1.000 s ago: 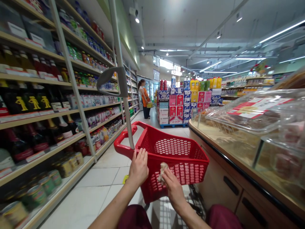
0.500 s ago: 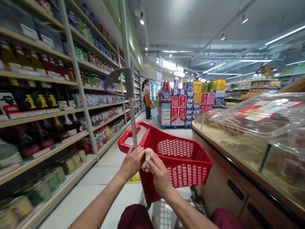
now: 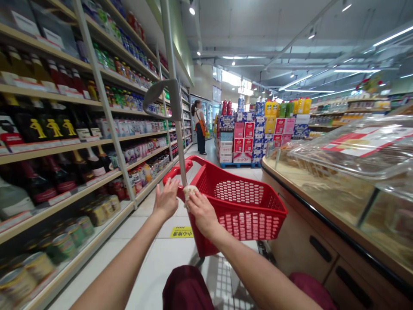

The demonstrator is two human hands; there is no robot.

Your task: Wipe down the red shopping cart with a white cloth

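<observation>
A red plastic shopping cart (image 3: 248,206) stands right in front of me, with a grey metal pole (image 3: 171,56) rising beside its handle. My right hand (image 3: 201,213) presses a crumpled whitish cloth (image 3: 190,193) against the near corner of the cart's rim, close to the pole. Just left of it, my left hand (image 3: 166,200) has its fingers stretched out by the red handle (image 3: 176,172); whether the fingertips touch the handle I cannot tell. A grey loop-shaped bracket (image 3: 161,101) is fixed to the pole above the hands.
Shelves of bottles and cans (image 3: 64,133) line the left side. A glass-fronted food counter (image 3: 316,206) runs along the right. Stacked drink cartons (image 3: 243,137) stand on a blue pallet ahead, and a person (image 3: 199,127) stands in the aisle. A yellow floor sign (image 3: 181,232) lies below.
My right hand has slid the cloth left and up along the rim toward the pole. My left hand has moved left, away from the corner. The person ahead has turned.
</observation>
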